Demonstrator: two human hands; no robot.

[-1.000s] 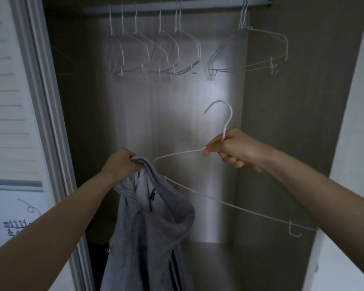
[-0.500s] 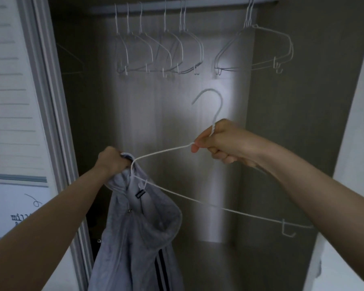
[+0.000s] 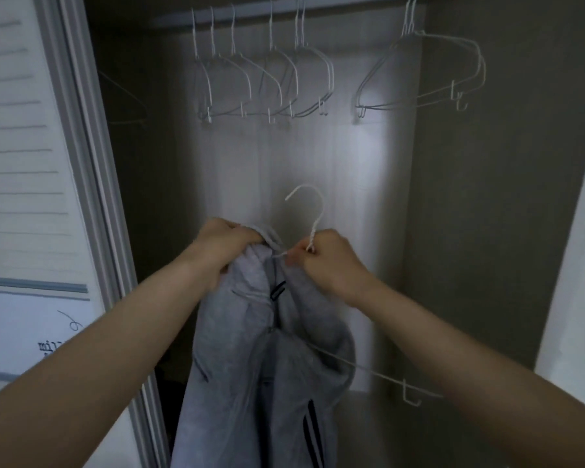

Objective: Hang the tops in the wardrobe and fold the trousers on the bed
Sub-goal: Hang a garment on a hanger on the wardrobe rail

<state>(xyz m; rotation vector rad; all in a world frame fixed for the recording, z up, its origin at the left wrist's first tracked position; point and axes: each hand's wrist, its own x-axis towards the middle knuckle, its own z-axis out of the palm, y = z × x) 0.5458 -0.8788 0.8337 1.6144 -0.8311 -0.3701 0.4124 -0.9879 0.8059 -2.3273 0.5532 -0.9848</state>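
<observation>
At the left edge of the frame stands a white slatted door (image 3: 21, 163); right of it, in the open wardrobe (image 3: 487, 197), the left hand (image 3: 225, 244) grips the collar of a grey hooded top (image 3: 267, 366) at frame centre. The right hand (image 3: 325, 261) pinches the neck of a white wire hanger (image 3: 309, 214), one arm inside the top. Empty hangers (image 3: 260, 82) hang on the rail (image 3: 250, 18) above

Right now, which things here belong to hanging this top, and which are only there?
In use:
- grey hooded top, held by left hand
- white wire hanger, held by right hand
- wardrobe rail

Only there:
- empty hangers
- slatted door
</observation>
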